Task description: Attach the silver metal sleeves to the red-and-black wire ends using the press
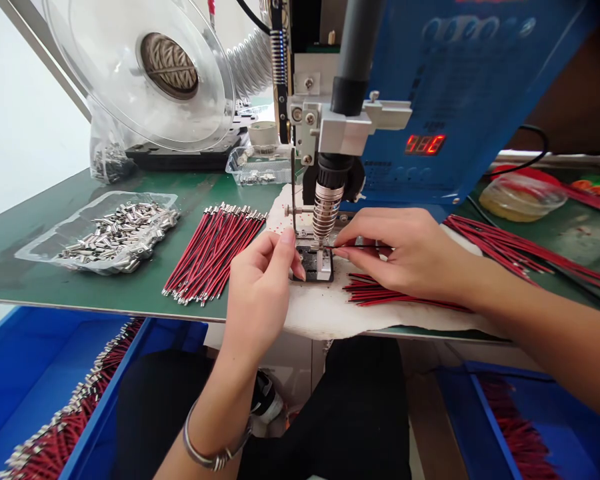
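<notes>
Red "986" (425, 144) above right hand (410, 257)

Green bench (40, 233): wire bundle (213, 250), tray (100, 230), cloth (320, 310).

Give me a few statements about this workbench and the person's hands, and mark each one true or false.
1. The right hand pinches a thin wire and points its end toward the small fixture under the machine's nozzle. True.
2. The left hand is resting in the tray of metal terminals. False: it is at the fixture, fingers beside it, well away from that tray.
3. A fan of red and black wires lies on the green table to the left of the left hand. True.
4. The display on the blue machine glows green. False: its digits are red.
5. A bracelet is on the left wrist. True.
</notes>
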A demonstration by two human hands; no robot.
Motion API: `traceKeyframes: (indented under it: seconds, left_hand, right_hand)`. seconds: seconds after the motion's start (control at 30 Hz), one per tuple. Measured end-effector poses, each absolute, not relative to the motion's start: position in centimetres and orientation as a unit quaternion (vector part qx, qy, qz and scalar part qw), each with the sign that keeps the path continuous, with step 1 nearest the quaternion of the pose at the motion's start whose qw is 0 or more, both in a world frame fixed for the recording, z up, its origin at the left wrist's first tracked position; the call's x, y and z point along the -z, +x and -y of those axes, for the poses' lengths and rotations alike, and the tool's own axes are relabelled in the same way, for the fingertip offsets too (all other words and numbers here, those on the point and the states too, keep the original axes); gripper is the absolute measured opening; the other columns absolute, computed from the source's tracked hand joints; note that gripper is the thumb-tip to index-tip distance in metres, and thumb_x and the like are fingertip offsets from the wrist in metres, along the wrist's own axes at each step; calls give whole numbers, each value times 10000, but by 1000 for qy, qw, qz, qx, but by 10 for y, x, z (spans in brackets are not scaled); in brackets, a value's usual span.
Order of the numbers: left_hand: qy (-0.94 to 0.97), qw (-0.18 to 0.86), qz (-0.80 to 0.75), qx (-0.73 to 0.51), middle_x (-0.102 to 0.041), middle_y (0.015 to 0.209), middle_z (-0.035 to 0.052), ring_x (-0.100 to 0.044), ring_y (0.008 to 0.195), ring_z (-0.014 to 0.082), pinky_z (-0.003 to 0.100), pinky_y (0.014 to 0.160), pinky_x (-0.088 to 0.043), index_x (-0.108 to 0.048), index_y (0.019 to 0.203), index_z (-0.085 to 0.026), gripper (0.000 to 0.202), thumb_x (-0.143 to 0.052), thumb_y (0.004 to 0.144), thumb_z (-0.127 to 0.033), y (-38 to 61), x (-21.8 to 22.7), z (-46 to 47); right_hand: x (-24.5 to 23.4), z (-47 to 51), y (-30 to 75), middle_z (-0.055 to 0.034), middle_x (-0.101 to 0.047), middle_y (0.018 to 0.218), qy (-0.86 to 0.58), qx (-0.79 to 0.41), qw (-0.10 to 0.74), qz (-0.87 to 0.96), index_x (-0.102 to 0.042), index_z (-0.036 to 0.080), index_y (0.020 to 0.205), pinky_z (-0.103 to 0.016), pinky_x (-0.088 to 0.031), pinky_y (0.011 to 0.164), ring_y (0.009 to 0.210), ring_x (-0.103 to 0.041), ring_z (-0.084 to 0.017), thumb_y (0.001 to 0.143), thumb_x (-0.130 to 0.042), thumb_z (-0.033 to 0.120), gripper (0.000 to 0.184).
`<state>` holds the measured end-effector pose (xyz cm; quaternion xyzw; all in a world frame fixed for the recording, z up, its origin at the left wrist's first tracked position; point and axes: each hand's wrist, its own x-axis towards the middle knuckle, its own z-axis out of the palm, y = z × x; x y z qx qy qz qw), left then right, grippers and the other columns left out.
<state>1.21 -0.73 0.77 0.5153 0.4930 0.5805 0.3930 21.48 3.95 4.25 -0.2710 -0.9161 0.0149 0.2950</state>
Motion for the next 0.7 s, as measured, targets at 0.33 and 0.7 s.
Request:
traceKeyframes:
  seconds: [0.33, 0.7]
  left_hand:
    - [513, 399, -483, -587, -580, 620, 15, -420, 504, 97, 255, 477, -320, -584, 652, -184, 390, -604, 980, -395, 11, -7, 7]
    - [512, 410, -475, -587, -550, 595, -3, -396, 495, 83, 249, 487, -309, -572, 643, -179, 401, -601, 988, -381, 11, -8, 8]
  right_hand:
    - [-42, -40, 215, -35, -740, 848, -268, -11, 294, 917, -720, 200, 899, -280, -512, 678, 745, -673, -162, 940, -576, 171, 152]
    - [-39, -40, 215, -69, -742, 892, -261, -24, 295, 919, -745, 147, 947, -295, -516, 701, 772, -683, -176, 942, -606, 167, 140]
